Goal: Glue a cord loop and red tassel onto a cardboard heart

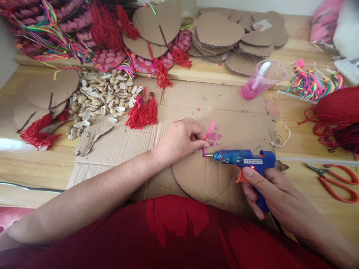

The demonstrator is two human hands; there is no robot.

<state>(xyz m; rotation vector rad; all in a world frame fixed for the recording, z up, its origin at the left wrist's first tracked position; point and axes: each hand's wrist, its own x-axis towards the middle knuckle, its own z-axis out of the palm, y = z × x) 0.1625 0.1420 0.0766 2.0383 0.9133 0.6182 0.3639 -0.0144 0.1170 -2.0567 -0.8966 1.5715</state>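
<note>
My right hand (265, 190) is wrapped around a blue hot glue gun (238, 158), a finger at its orange trigger and a red light glowing on its side. The metal nozzle touches or nearly touches the lower end of a pink cord loop (210, 129). Between thumb and fingertips, my left hand (185, 140) pinches that cord, its loop sticking up. Under both lies a rounded cardboard piece (204, 177) with a thin dark edge, partly covered by my left hand. It rests on a larger cardboard sheet (185, 97) stained with pink spots.
Peanut shells (103, 93) and red tassels (144, 110) lie at left. Cardboard shapes (218, 30) are stacked behind. A pink-stained cup (262, 80) leans at the back right. Orange-handled scissors (333, 181), red yarn (333, 108) and colourful cords (316, 84) lie at right.
</note>
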